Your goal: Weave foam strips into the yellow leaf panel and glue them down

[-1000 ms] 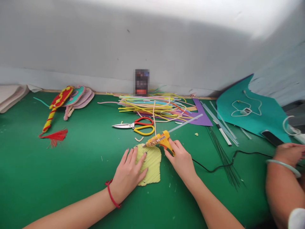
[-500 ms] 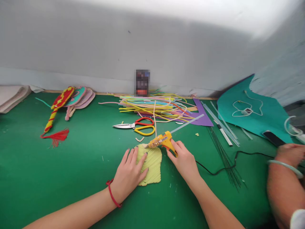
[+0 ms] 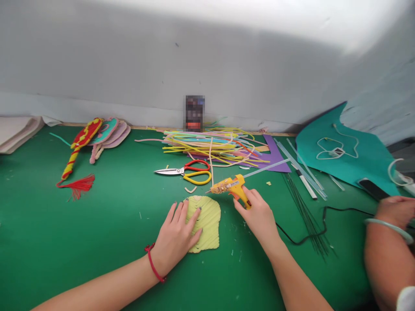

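My left hand (image 3: pixel 178 231) lies with fingers spread on the left part of a yellow-green piece (image 3: pixel 209 222) made of ribbed strips, which rests flat on the table. Wrapped round the handle of a yellow glue gun (image 3: pixel 231 185) is my right hand (image 3: pixel 259 216). The gun's nozzle points left, just above the piece's top right edge and apart from it. A clear glue stick (image 3: pixel 267 167) sticks out of its back. Scissors (image 3: pixel 184 171) with red and yellow handles lie beyond the piece, beside a small pale strip (image 3: pixel 190 190).
Many coloured fuzzy strips (image 3: pixel 207 149) lie heaped by the wall over purple sheet (image 3: pixel 277 155). Dark thin wires (image 3: pixel 306 220) and a black cord (image 3: pixel 303 239) are at right. A co-worker's arm (image 3: pixel 385 246) reaches in there. Decorated fans (image 3: pixel 86 134) lie left.
My right hand has drawn the glue gun right and slightly up, off the top of the yellow-green piece. My left hand has stayed in place.
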### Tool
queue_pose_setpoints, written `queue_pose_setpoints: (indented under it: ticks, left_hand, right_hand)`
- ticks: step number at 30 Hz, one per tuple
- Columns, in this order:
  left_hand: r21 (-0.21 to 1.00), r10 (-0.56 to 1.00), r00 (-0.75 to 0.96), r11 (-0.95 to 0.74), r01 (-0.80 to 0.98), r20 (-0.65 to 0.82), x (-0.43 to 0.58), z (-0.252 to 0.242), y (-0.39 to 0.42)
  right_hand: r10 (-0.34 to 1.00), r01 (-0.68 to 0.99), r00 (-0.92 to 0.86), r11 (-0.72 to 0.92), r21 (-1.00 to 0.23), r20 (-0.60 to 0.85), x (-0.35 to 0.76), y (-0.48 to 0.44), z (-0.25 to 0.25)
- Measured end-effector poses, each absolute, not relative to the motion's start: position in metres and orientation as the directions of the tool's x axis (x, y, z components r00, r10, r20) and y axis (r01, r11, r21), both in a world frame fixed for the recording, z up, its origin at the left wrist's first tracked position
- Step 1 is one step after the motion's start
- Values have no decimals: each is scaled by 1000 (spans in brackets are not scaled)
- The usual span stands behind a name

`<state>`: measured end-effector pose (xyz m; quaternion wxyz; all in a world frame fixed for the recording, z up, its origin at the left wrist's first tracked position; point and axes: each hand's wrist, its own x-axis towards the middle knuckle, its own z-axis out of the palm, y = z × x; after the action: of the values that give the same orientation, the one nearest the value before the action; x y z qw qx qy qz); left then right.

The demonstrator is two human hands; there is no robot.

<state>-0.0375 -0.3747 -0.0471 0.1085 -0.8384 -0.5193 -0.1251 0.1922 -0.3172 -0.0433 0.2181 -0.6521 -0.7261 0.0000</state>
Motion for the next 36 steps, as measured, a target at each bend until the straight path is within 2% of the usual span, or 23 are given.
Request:
queue_pose_setpoints:
  ticks: [7,10,15,18,20,23,25,27,29,32,36]
  left_hand:
    - [-46,840,437,-448,893,321,-39,-48,-375]
    - [-55,836,448,-455,889,316,-39,-49,-376]
    - [-43,817,447,-465,884,364,-45,-51,-370]
    - [94,823,384,-460,883,419,-58,-48,-352]
    - [258,882,309,-411,874,356,-71,-46,-334]
    - [516,940,239,-334,789,243,-90,-45,-307]
    - [619,954,236,-300,726,185,-98,-47,-293]
    - [682,959,242,-275,677,146,-102,-50,-282]
    - [716,954,277,-272,643,114,-102,-54,-273]
    - [707,935,337,-310,635,108,-100,-59,-264]
    - [687,925,353,-346,639,138,-100,-64,-257]
  right_hand:
    - [964,944,116,-32,-327,241,224,-288,-56]
    - [951,939,177,-86,-333,253,239,-276,-63]
    - [921,944,262,-183,-276,286,253,-269,-74]
    - [917,940,293,-224,-258,270,253,-271,-75]
    - [908,936,300,-222,-272,293,252,-274,-70]
    - [865,928,292,-153,-340,408,245,-279,-57]
    - [851,904,235,-14,-428,469,234,-283,-46]
    - [887,823,120,162,-545,445,216,-288,-37]
    - [929,723,-11,262,-640,369,192,-295,-31]
    - [950,664,-158,303,-683,267,155,-304,-29]
    - [954,634,-218,299,-714,206,127,-302,-33]
